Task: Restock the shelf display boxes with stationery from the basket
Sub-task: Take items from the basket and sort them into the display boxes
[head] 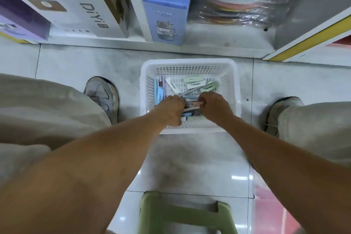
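White perforated plastic basket (pixel 230 74) sat on the grey tiled floor (pixel 79 62) between the person's two feet, just in front of the bottom shelf (pixel 218 36). Inside it – a loose pile of small stationery packs (pixel 193 83), pale green, white and blue, most with labels; pen-like pieces stood along the left wall.

Both hands were down in the basket, close together over the pile. Left hand (pixel 173 106) lay knuckles-up on the packs, fingers curled downward; what they held, if anything, could not be told. Right hand (pixel 213 105) had fingers bent toward the left, pinching a small brownish pack (pixel 195 103) at its end.

On the shelf – a tall blue cardboard box marked CRUHRE (pixel 167 5) upright, a white box marked DiYi (pixel 76 5) to its left, a purple box (pixel 17 21) at far left, and a plastic-wrapped stack of coloured sheets (pixel 237 5) to the right. Green plastic stool (pixel 186 213) showed at bottom edge, beneath the forearms. Grey sneakers (pixel 103 95) flanked the basket.
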Demonstrator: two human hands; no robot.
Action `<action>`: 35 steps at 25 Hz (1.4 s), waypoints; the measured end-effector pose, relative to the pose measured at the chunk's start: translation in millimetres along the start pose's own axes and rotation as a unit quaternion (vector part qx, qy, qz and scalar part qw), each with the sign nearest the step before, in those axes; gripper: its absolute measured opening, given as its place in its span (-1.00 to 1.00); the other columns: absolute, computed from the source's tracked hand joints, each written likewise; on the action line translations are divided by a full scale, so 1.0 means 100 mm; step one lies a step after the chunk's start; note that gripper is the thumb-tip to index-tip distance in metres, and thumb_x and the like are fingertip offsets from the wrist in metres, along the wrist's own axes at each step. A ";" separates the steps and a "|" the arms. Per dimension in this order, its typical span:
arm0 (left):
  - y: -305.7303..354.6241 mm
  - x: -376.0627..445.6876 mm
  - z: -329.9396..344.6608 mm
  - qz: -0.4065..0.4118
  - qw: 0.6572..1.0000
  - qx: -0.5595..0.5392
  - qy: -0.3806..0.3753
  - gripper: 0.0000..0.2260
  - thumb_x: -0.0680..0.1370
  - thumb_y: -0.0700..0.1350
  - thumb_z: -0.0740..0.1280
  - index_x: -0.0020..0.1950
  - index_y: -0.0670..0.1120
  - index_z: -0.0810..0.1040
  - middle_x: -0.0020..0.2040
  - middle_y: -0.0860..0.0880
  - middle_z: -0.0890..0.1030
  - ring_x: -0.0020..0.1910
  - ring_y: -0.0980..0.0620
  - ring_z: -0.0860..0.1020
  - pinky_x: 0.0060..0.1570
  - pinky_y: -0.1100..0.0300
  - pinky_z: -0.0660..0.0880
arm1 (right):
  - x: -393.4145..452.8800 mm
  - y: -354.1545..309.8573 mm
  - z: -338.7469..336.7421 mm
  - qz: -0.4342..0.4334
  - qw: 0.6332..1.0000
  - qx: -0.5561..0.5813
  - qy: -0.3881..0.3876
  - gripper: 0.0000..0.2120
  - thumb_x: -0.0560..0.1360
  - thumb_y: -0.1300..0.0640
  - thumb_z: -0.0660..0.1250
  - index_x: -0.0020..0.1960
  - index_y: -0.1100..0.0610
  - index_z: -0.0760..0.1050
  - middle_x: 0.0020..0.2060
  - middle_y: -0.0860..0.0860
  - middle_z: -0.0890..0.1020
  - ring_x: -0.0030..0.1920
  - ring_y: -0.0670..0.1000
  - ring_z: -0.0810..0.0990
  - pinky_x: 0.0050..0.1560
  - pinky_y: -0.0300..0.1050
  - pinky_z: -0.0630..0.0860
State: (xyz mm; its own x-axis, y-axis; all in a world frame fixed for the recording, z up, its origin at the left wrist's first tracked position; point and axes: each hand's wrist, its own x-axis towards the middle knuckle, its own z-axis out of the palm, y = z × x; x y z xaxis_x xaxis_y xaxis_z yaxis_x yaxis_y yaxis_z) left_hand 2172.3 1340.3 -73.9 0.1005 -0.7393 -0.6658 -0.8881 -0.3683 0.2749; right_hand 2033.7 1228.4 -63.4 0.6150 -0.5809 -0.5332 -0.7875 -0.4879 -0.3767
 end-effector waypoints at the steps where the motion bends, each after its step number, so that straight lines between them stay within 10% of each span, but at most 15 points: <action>1: 0.00 0.00 0.01 0.006 1.000 -0.009 -0.014 -0.41 0.38 -0.12 0.48 0.35 -0.17 0.34 0.20 -0.18 0.45 0.18 -0.14 0.45 0.03 0.05 0.46 | 0.00 0.06 -0.06 0.005 1.000 -0.004 -0.017 -0.71 0.45 0.25 0.37 0.16 0.09 0.53 0.09 0.07 0.53 0.08 0.13 0.56 0.02 0.00 0.55; 8: 0.10 0.05 0.04 0.004 0.998 0.067 0.022 -0.46 0.42 -0.26 0.45 0.35 -0.21 0.33 0.22 -0.20 0.48 0.20 -0.15 0.47 0.09 0.00 0.52 | -0.04 0.09 -0.08 -0.004 0.962 -0.264 -0.073 -0.17 0.32 0.22 0.52 0.45 0.09 0.14 0.28 0.19 0.28 -0.03 0.16 0.52 -0.24 -0.02 0.50; 13: 0.16 0.10 0.16 -0.034 0.997 0.021 0.072 -0.55 0.48 -0.26 0.38 0.33 -0.23 0.32 0.20 -0.24 0.48 0.16 -0.21 0.50 0.02 -0.01 0.50 | -0.05 0.08 0.06 -0.054 0.951 -0.305 0.005 -0.31 0.35 0.20 0.49 0.38 0.15 0.23 0.32 0.14 0.32 0.20 0.14 0.46 -0.20 -0.04 0.55; 29: -0.07 0.18 0.07 -0.098 0.978 -0.156 0.095 -0.64 0.45 -0.03 0.43 0.11 -0.05 0.33 -0.22 0.04 0.50 -0.30 0.02 0.47 -0.39 0.19 0.34 | 0.29 -0.06 -0.02 -0.069 0.956 -0.283 -0.046 -0.67 0.42 0.05 0.44 0.14 0.09 0.47 -0.14 -0.01 0.57 -0.23 0.03 0.55 -0.25 -0.14 0.40; 35: -0.15 0.06 -0.11 -0.208 0.744 -0.631 0.065 -0.84 0.41 -0.34 0.47 -0.08 -0.30 0.53 -0.35 -0.21 0.60 -0.49 -0.08 0.54 -0.36 0.06 0.57 | 0.39 0.01 -0.09 0.009 0.983 -0.096 -0.154 -0.76 0.40 0.10 0.49 -0.29 0.07 0.43 -0.34 -0.01 0.53 -0.38 -0.04 0.53 -0.42 -0.21 0.38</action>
State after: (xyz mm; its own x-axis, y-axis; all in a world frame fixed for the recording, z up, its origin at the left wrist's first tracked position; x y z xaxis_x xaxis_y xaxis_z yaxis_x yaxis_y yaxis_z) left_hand 2191.2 1335.4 -74.0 0.3645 -0.4322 -0.8248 0.3531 -0.7555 0.5519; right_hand 2057.4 1199.1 -78.3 0.5366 -0.3799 -0.7535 -0.7573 -0.6106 -0.2315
